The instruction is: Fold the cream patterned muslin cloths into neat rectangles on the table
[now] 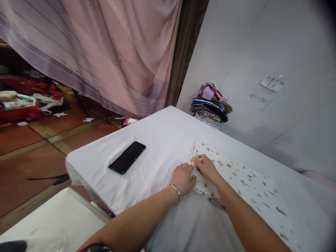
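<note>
A white patterned cloth point(244, 178) lies flat on the white-covered table point(157, 136). Both hands meet at its left edge. My left hand point(183, 178), with a bracelet at the wrist, has its fingers curled on that edge. My right hand point(206, 166) pinches the same edge a little farther back, fingers closed on the fabric.
A black phone point(127, 157) lies on the table left of the hands. A stack of folded clothes point(211, 104) stands at the table's far side against the white wall. A pink curtain point(110, 49) hangs behind. Red tiled floor point(31, 150) lies to the left, with clutter.
</note>
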Demonstrator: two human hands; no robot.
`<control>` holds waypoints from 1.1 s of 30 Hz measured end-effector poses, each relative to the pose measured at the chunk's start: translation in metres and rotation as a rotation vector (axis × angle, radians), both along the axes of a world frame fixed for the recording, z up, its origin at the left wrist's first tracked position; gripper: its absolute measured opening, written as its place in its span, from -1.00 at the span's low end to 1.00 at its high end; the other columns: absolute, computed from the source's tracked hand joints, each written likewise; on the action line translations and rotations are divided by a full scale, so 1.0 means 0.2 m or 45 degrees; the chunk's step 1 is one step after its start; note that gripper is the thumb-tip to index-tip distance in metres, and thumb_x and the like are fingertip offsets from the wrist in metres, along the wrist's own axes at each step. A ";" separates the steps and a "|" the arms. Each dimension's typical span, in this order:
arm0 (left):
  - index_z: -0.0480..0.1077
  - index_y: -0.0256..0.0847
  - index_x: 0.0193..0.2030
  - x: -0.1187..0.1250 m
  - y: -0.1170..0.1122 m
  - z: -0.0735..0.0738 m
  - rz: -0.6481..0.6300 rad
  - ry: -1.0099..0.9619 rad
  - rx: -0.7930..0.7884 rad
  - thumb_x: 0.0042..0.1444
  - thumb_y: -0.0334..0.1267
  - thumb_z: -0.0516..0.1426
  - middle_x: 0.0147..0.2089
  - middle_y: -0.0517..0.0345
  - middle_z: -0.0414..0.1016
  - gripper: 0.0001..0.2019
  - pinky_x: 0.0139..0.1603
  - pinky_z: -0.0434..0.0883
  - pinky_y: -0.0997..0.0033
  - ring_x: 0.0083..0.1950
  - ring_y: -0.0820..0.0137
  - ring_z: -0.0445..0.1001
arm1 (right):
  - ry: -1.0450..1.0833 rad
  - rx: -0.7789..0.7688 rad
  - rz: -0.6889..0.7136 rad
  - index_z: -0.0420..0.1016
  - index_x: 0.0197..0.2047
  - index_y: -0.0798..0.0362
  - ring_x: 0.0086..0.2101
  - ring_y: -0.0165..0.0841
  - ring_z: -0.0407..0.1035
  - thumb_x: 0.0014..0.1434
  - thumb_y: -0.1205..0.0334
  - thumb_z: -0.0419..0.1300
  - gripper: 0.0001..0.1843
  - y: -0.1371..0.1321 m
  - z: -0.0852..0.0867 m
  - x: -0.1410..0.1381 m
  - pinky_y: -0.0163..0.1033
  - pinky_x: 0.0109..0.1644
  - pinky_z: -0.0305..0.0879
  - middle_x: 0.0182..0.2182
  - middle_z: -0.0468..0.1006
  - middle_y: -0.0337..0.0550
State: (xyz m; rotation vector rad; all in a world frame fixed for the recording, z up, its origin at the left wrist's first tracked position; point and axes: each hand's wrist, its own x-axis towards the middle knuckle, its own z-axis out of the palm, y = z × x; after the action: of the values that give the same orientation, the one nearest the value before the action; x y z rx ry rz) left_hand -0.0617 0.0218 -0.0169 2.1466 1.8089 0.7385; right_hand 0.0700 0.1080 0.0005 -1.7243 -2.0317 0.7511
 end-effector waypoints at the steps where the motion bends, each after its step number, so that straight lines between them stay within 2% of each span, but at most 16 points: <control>1: 0.31 -0.17 -0.15 0.00 0.00 0.00 -0.016 0.006 0.015 0.03 -0.15 0.07 -0.15 0.06 0.36 -0.75 -0.12 0.28 0.28 -0.10 0.27 0.33 | -0.035 -0.025 -0.002 0.37 -0.14 0.09 -0.62 -0.41 0.30 0.03 -0.11 0.12 -0.53 0.02 -0.01 -0.02 -0.33 -0.52 0.15 -0.63 0.42 -0.28; 4: 0.33 -0.17 -0.17 -0.01 0.00 0.01 -0.045 0.002 0.027 0.03 -0.12 0.07 -0.16 0.05 0.37 -0.75 -0.14 0.28 0.28 -0.11 0.26 0.33 | -0.013 -0.133 -0.023 0.34 -0.18 0.08 -0.69 -0.47 0.25 0.01 0.09 0.16 -0.68 0.04 -0.03 -0.02 -0.37 -0.59 0.08 -0.65 0.40 -0.32; 6: 0.35 -0.17 -0.19 -0.01 0.00 0.01 -0.050 -0.020 0.017 0.06 -0.06 0.06 -0.19 0.06 0.37 -0.73 -0.16 0.27 0.29 -0.13 0.27 0.34 | 0.135 -0.256 -0.054 0.33 -0.21 0.07 -0.72 -0.47 0.23 0.01 0.19 0.12 -0.75 0.03 -0.05 -0.01 -0.39 -0.64 0.06 -0.68 0.38 -0.35; 10: 0.39 -0.16 -0.26 -0.02 0.00 0.01 -0.041 -0.112 0.009 0.15 0.04 -0.07 -0.26 0.07 0.39 -0.64 -0.21 0.27 0.36 -0.20 0.33 0.36 | 0.506 -0.407 -0.104 0.33 -0.25 0.07 -0.73 -0.48 0.23 -0.01 0.20 0.10 -0.79 0.01 -0.05 0.04 -0.42 -0.69 0.07 -0.71 0.36 -0.36; 16: 0.42 -0.14 -0.31 -0.06 0.04 0.02 0.048 -0.245 -0.028 0.22 0.00 -0.18 -0.30 0.13 0.40 -0.57 -0.30 0.25 0.44 -0.28 0.42 0.38 | 0.660 -0.394 -0.087 0.34 -0.28 0.08 -0.72 -0.49 0.24 -0.04 0.17 0.13 -0.77 -0.01 -0.06 0.05 -0.44 -0.71 0.08 -0.72 0.37 -0.36; 25: 0.45 -0.13 -0.27 -0.08 0.07 0.00 0.036 -0.398 -0.103 0.15 -0.14 -0.06 -0.27 0.17 0.43 -0.72 -0.24 0.28 0.48 -0.28 0.47 0.38 | 0.695 -0.377 -0.080 0.34 -0.25 0.09 -0.72 -0.51 0.24 0.00 0.16 0.13 -0.77 -0.01 -0.08 0.07 -0.45 -0.69 0.11 -0.71 0.36 -0.37; 33: 0.45 -0.13 -0.23 -0.08 0.09 -0.02 0.099 -0.508 -0.125 0.13 -0.11 -0.04 -0.26 0.17 0.49 -0.71 -0.26 0.30 0.48 -0.29 0.45 0.41 | 0.746 -0.384 -0.113 0.33 -0.22 0.09 -0.71 -0.53 0.26 0.05 0.11 0.12 -0.74 -0.02 -0.07 0.06 -0.45 -0.68 0.10 -0.63 0.41 -0.33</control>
State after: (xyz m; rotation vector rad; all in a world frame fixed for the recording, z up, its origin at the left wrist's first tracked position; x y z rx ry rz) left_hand -0.0784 0.0390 -0.0205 1.7257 1.6810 0.9915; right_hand 0.0830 0.1039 -0.0137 -1.4860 -1.4894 1.3956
